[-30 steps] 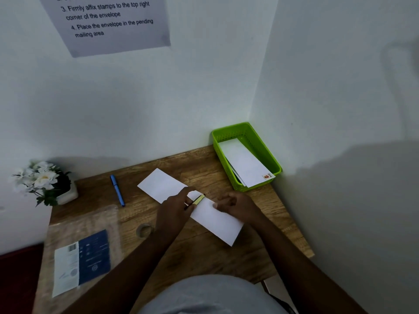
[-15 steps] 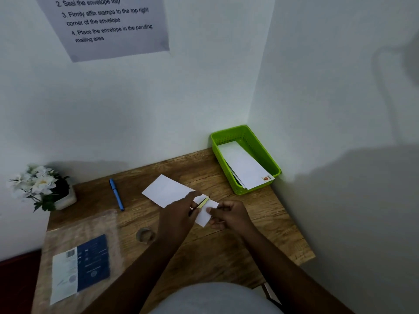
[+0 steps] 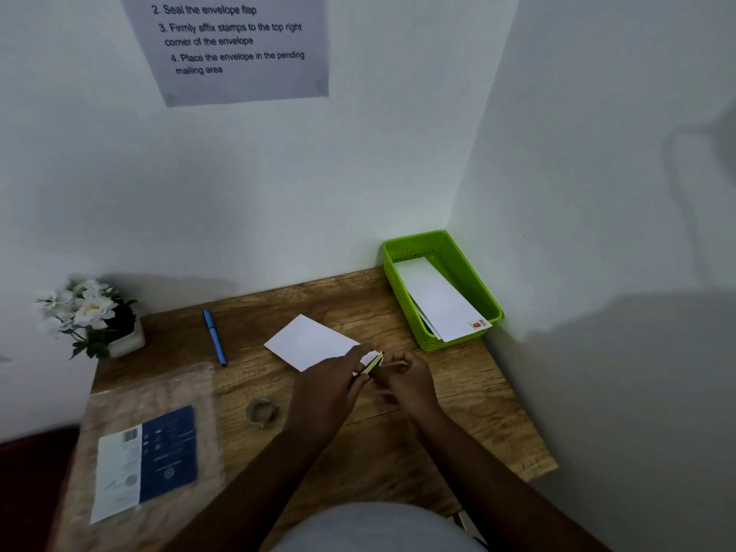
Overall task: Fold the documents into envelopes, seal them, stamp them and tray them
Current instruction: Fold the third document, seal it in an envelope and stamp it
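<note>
A white sheet (image 3: 310, 342) lies on the wooden desk (image 3: 470, 396); only its far left part shows flat. My left hand (image 3: 330, 386) rests on its middle and pinches a thin yellow-green strip (image 3: 373, 363) between the fingers. My right hand (image 3: 406, 382) is right beside it, fingers curled on the sheet's near end (image 3: 372, 357), which is turned up and over towards the left hand. The green tray (image 3: 458, 249) stands in the back right corner. Inside it lie white envelopes (image 3: 438, 300); the top one bears a red stamp (image 3: 478, 323).
A blue pen (image 3: 215, 342) lies left of the sheet and a tape roll (image 3: 261, 410) sits near my left wrist. A clear bag with a blue and white leaflet (image 3: 151, 460) covers the desk's left front. White flowers in a pot (image 3: 95, 316) stand back left. Walls close the back and right.
My right hand has brought the sheet's near right end up and over towards my left hand, so the long white sheet now shows only its far left part. The view has tilted slightly.
</note>
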